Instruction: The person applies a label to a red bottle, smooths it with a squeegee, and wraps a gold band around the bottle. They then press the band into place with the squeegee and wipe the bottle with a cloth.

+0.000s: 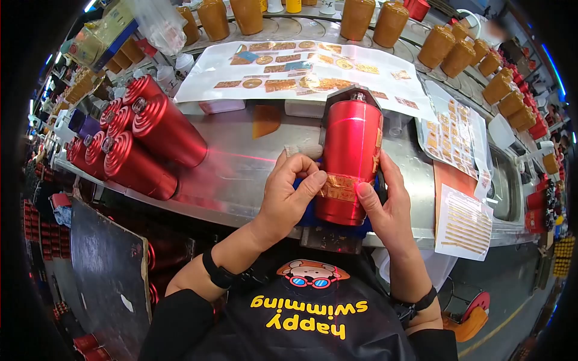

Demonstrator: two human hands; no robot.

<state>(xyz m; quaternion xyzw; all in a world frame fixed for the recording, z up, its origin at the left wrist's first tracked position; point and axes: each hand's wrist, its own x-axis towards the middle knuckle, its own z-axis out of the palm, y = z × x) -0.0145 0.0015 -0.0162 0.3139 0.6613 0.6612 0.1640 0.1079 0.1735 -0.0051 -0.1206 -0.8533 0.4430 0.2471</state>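
Observation:
A shiny red bottle point(348, 135) rests in a dark blue cradle point(308, 212) in front of me, its neck pointing away. A gold patterned label point(338, 187) lies across its lower part. My left hand point(288, 191) is closed, thumb and fingertips pinching the label's left end; a pale cover sits on one finger. My right hand point(388, 201) is wrapped round the bottle's right side, its thumb pressing beside the label's right end. Its other fingertips are partly hidden by the bottle. More gold decoration runs along the bottle's upper right side.
Several red bottles point(165, 129) stand in a group at left. Behind lies a white sheet of gold labels point(211, 69); another label sheet point(454, 129) and a strip sheet point(462, 222) are at right. Brown bottles point(355, 18) line the conveyor point(289, 27) at the back.

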